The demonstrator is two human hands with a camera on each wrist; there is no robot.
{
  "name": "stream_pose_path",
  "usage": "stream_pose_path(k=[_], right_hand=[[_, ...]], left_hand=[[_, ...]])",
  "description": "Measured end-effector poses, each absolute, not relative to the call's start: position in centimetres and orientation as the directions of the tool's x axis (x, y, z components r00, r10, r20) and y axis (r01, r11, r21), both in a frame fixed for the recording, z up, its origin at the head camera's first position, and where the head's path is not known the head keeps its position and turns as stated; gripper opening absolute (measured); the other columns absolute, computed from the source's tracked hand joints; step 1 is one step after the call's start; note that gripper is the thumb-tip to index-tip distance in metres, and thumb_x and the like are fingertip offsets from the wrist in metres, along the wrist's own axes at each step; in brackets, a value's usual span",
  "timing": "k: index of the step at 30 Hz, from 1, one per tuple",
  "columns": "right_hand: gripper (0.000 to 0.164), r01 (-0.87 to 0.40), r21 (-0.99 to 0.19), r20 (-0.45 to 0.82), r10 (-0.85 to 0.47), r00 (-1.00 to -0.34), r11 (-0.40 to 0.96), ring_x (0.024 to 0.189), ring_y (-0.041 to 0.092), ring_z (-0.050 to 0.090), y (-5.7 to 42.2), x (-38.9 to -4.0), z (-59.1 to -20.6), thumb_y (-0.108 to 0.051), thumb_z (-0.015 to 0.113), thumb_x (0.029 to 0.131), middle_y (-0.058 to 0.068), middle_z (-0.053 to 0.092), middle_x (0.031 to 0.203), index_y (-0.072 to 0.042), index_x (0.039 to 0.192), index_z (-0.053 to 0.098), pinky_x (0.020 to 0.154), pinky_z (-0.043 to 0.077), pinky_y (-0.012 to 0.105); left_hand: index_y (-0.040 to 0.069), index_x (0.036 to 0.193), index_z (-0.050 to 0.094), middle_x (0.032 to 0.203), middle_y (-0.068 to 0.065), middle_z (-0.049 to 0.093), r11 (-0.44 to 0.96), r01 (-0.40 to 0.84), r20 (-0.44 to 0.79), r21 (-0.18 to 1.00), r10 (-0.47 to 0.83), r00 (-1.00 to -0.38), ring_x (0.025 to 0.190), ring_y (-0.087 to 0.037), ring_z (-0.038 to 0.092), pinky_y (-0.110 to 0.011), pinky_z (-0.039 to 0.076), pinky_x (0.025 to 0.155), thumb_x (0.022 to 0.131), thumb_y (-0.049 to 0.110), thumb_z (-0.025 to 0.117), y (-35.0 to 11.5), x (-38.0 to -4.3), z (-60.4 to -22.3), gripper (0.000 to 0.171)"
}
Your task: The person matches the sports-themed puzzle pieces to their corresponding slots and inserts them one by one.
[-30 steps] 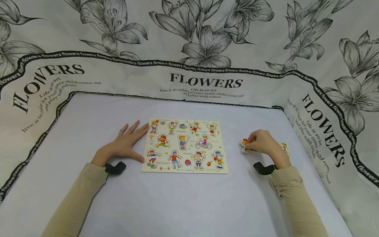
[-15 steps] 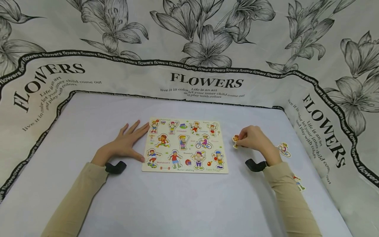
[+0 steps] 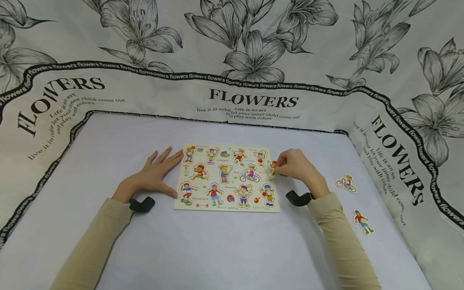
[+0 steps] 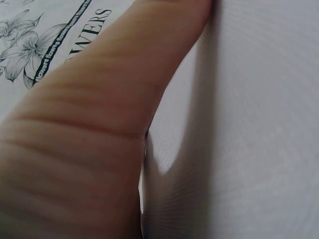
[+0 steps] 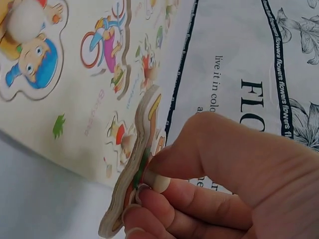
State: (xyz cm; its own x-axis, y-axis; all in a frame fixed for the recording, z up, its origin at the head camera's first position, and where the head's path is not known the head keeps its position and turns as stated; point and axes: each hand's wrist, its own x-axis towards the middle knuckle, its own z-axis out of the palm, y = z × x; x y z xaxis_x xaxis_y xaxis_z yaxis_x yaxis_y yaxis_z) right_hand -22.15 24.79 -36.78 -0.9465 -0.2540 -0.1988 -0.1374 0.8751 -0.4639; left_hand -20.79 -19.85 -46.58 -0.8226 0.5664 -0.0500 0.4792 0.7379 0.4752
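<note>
A cream puzzle board printed with sporty children lies flat on the white table. My left hand is spread on the table at its left side, fingertips and thumb at the board's edge. In the left wrist view, one large finger or thumb fills much of the picture. My right hand pinches a wooden puzzle piece between thumb and fingers, tilted on edge at the board's right border. Its printed face is mostly turned away; whether it touches the board I cannot tell.
Two loose pieces lie right of the board: a cyclist piece and, nearer the front, a piece of a child in a red top. A flower-printed cloth wall encloses the table's back and sides. Black wrist devices sit at both wrists.
My right hand has carried the pinched piece leftward to the board's right edge. Its forearm moved off the loose pieces on the right, which now show fully. The left hand stays put.
</note>
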Motion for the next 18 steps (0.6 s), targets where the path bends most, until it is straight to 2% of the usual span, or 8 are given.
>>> stream_pose_path(k=[9, 14, 18], right_hand=[[0.012, -0.209, -0.505, -0.136, -0.316, -0.939, 0.838, 0.06, 0.016, 0.053, 21.7, -22.4, -36.6, -0.008, 0.077, 0.076, 0.005, 0.062, 0.068, -0.003, 0.075, 0.067, 0.054, 0.045, 0.028], [0.011, -0.238, -0.522, -0.111, -0.343, -0.933, 0.819, 0.059, 0.015, 0.053, 20.0, -22.5, -36.6, -0.007, 0.077, 0.075, 0.005, 0.062, 0.069, -0.004, 0.074, 0.067, 0.055, 0.045, 0.027], [0.011, -0.259, -0.532, -0.103, -0.365, -0.925, 0.806, 0.059, 0.014, 0.052, 18.6, -22.6, -36.5, -0.007, 0.078, 0.074, 0.004, 0.063, 0.069, -0.004, 0.074, 0.067, 0.054, 0.045, 0.026]], left_hand=[[0.01, 0.16, 0.012, 0.167, -0.006, 0.006, 0.737, 0.472, -0.064, 0.484, 0.568, -0.821, 0.151, -0.034, -0.012, -0.054, -0.014, 0.117, 0.06, 0.072, 0.08, -19.8, -20.8, -46.3, 0.136], [0.006, 0.159, 0.011, 0.167, -0.009, 0.003, 0.689, 0.478, -0.061, 0.544, 0.601, -0.797, 0.15, -0.036, -0.014, -0.052, -0.01, 0.12, 0.063, 0.064, 0.084, -19.8, -20.8, -46.2, 0.134], [0.003, 0.159, 0.01, 0.167, -0.012, 0.002, 0.657, 0.48, -0.06, 0.582, 0.623, -0.78, 0.151, -0.034, -0.01, -0.052, -0.007, 0.12, 0.065, 0.059, 0.086, -19.8, -20.8, -46.1, 0.133]])
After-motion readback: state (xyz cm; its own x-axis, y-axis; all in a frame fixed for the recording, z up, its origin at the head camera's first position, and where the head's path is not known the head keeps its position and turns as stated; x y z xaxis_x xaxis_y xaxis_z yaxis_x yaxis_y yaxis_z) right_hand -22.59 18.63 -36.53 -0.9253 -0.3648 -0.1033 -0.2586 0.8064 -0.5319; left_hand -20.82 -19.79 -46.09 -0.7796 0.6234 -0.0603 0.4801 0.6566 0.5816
